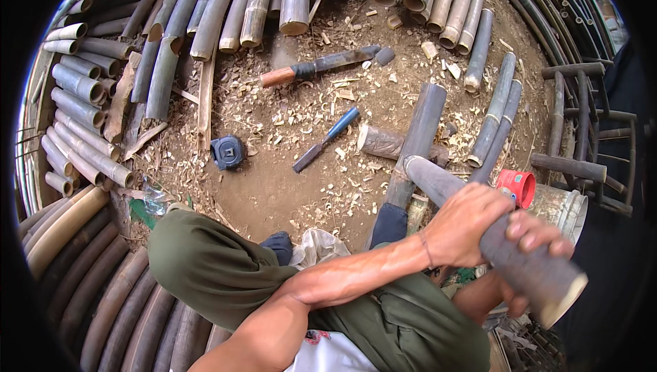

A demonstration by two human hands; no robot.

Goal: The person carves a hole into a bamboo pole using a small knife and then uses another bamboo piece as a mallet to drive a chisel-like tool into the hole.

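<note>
Both my hands grip a thick grey-brown bamboo pole (438, 179) that slants from lower right toward the middle. My left hand (471, 225) wraps over its middle. Farther down, near the pale cut end, my right hand (537, 242) curls its fingers around it from the right. The pole's far end meets the side of another bamboo piece (423, 122); whether it fits into a hole there is hidden. That second piece lies across a short log (383, 142). A blue-handled chisel (327, 138) rests on the ground left of the log.
A large blade with an orange-brown handle (318, 64) and a tape measure (227, 152) lie among wood chips. Stacked bamboo poles (82, 84) line the left and far sides. At right are a red container (517, 187), a bucket (568, 211) and a bamboo frame (582, 119).
</note>
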